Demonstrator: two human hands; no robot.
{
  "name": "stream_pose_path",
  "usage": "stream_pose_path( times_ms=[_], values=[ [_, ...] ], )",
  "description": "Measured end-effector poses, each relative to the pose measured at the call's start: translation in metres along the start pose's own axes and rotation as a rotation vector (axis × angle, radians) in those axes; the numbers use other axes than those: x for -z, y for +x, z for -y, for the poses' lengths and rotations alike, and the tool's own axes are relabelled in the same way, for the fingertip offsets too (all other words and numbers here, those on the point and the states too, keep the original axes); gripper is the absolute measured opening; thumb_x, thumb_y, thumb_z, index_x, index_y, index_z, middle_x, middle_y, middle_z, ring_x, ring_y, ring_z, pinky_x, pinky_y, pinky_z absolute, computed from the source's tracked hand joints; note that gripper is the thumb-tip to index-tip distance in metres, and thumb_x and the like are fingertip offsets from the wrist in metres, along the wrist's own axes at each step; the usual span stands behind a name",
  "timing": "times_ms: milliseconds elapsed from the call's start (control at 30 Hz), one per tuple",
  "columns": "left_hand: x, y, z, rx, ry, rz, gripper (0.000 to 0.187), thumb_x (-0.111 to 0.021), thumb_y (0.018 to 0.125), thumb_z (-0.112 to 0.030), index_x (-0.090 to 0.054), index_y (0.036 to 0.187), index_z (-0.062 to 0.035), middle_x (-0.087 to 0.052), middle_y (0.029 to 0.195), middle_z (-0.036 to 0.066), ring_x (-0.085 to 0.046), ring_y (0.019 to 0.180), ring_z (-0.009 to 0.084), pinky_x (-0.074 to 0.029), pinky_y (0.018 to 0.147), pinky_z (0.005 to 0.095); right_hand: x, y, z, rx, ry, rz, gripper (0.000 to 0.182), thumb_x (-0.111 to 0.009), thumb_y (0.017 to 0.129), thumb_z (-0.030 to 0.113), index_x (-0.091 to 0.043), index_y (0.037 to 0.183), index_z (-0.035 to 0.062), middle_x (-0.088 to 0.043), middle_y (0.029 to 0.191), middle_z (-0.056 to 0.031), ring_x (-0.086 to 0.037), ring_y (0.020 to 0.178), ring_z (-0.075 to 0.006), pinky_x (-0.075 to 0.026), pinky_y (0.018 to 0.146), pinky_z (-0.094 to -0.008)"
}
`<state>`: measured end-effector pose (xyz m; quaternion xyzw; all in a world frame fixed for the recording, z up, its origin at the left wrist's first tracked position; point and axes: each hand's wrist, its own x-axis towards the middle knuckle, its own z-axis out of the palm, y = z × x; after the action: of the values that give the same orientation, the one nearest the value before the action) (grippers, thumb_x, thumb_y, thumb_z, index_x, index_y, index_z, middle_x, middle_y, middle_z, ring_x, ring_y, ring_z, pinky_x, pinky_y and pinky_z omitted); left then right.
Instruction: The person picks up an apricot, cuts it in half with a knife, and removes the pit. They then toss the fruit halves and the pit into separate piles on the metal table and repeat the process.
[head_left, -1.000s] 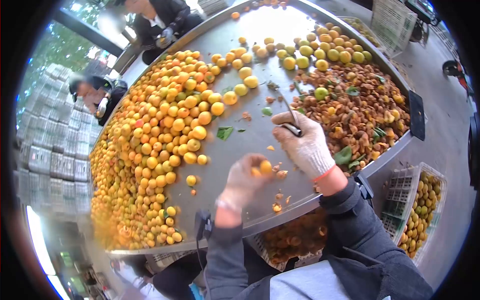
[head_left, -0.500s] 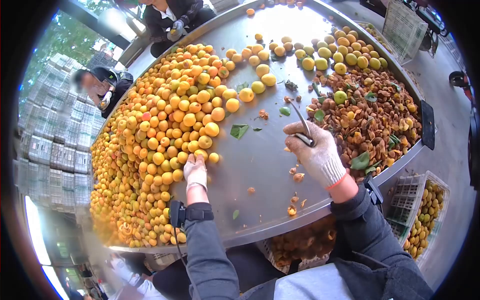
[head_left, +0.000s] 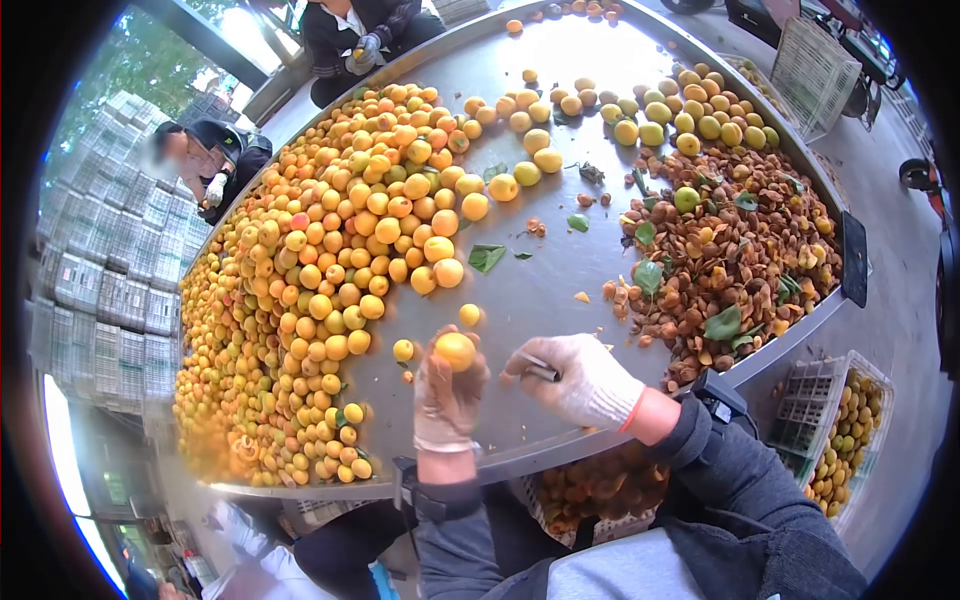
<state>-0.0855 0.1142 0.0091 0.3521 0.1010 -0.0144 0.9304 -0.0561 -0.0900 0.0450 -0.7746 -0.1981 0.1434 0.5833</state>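
Observation:
My left hand (head_left: 449, 400), in a pale glove, is raised over the front of the metal table, its fingers closed round a yellow-orange apricot (head_left: 455, 351). Close by on the right, my right hand (head_left: 583, 382) wears a white knit glove and grips a small metal tool (head_left: 541, 369); in this frame its tip is mostly hidden by the fingers. Both hands are near each other but apart. A big heap of whole apricots (head_left: 330, 240) covers the left of the table. Two loose apricots lie just beyond my left hand.
Brown pits and scraps (head_left: 740, 250) are piled at the table's right, with leaves mixed in. The metal table (head_left: 540, 290) has a raised rim. A crate of apricots (head_left: 850, 430) stands on the floor at right. Two people (head_left: 215, 165) work across the far left edge.
My left hand has left the heap, moving right and nearer to me with an apricot in it. My right hand has come left and down with the metal tool, closing the gap.

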Motion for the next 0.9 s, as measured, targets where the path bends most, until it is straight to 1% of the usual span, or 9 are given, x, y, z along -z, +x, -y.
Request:
stream_pose_path(
  times_ms=[33,100,267,467,533,667,733,867,900],
  values=[
    [-0.001,-0.004,0.01,-0.039,0.038,0.029,0.061,-0.076,0.078,-0.04,-0.054,0.123,-0.0058,-0.063,0.104,0.009,-0.064,0.084,0.0181,-0.054,0.074,0.0274,-0.006,-0.003,-0.003,0.029,-0.004,0.028,0.019,-0.062,0.08,0.008,-0.067,0.098,0.0037,-0.068,0.083,-0.012,-0.067,0.078,-0.0211,-0.052,0.073,-0.031],
    [-0.007,-0.009,0.023,-0.056,0.065,0.01,0.066,-0.076,0.076,-0.044,-0.053,0.124,-0.0043,-0.062,0.103,0.009,-0.063,0.084,0.0176,-0.053,0.075,0.0272,-0.01,-0.005,-0.003,0.048,-0.021,0.079,0.02,-0.061,0.079,0.01,-0.067,0.098,0.005,-0.068,0.082,-0.0151,-0.068,0.079,-0.0291,-0.052,0.071,-0.0349],
    [-0.019,-0.013,0.029,-0.074,0.154,0.004,0.08,-0.076,0.07,-0.055,-0.054,0.123,0.0011,-0.062,0.1,0.009,-0.06,0.085,0.0161,-0.051,0.077,0.0252,-0.012,-0.01,0.003,0.037,-0.064,0.055,0.021,-0.06,0.079,0.01,-0.067,0.098,0.0052,-0.066,0.08,-0.0167,-0.065,0.075,-0.0333,-0.051,0.067,-0.038],
    [-0.021,-0.017,0.026,-0.105,0.119,0.011,0.072,-0.081,0.071,-0.043,-0.056,0.121,0.0038,-0.064,0.098,0.009,-0.062,0.083,0.0152,-0.051,0.077,0.025,-0.022,-0.01,-0.002,0.067,-0.189,0.038,0.022,-0.059,0.078,0.011,-0.067,0.099,0.006,-0.066,0.081,-0.018,-0.064,0.075,-0.0363,-0.051,0.067,-0.0412],
    [-0.025,-0.022,0.02,-0.126,0.333,-0.13,0.06,-0.083,0.074,-0.027,-0.058,0.119,0.0042,-0.064,0.096,0.008,-0.062,0.083,0.0134,-0.051,0.078,0.0241,-0.024,-0.009,-0.003,0.088,-0.233,0.015,0.022,-0.059,0.078,0.012,-0.067,0.098,0.006,-0.066,0.081,-0.0183,-0.064,0.075,-0.0371,-0.051,0.067,-0.0418],
    [-0.043,-0.029,0.022,-0.178,0.496,-0.134,0.052,-0.082,0.074,-0.013,-0.059,0.117,0.005,-0.063,0.099,0.007,-0.061,0.085,0.0121,-0.05,0.08,0.0227,-0.022,-0.001,-0.004,0.018,-0.357,0.079,0.021,-0.057,0.076,0.009,-0.068,0.094,0.0061,-0.065,0.078,-0.0194,-0.063,0.073,-0.0376,-0.05,0.066,-0.0426],
    [-0.048,-0.031,0.026,-0.315,0.908,-0.135,0.052,-0.082,0.072,-0.006,-0.059,0.117,0.0063,-0.063,0.103,0.008,-0.06,0.088,0.0118,-0.05,0.081,0.0223,-0.022,0.001,-0.007,-0.019,-0.364,0.117,0.019,-0.057,0.076,0.009,-0.068,0.092,0.0056,-0.065,0.077,-0.0196,-0.063,0.072,-0.0379,-0.05,0.066,-0.0431],
    [-0.049,-0.03,0.027,-0.349,0.842,-0.12,0.052,-0.083,0.072,-0.008,-0.06,0.117,0.0056,-0.062,0.107,0.009,-0.06,0.093,0.0131,-0.049,0.082,0.0224,-0.025,0.003,-0.008,-0.008,-0.27,0.082,0.019,-0.057,0.077,0.008,-0.067,0.092,0.0067,-0.065,0.076,-0.019,-0.062,0.07,-0.0385,-0.05,0.064,-0.0431],
    [-0.046,-0.028,0.027,-0.269,0.565,-0.098,0.051,-0.082,0.073,-0.01,-0.061,0.116,0.0045,-0.062,0.108,0.009,-0.061,0.095,0.0134,-0.049,0.082,0.0227,-0.026,0.004,-0.007,0.014,-0.264,0.032,0.019,-0.057,0.077,0.008,-0.067,0.093,0.0071,-0.064,0.076,-0.0188,-0.062,0.071,-0.0385,-0.05,0.064,-0.0428]
  ],
)
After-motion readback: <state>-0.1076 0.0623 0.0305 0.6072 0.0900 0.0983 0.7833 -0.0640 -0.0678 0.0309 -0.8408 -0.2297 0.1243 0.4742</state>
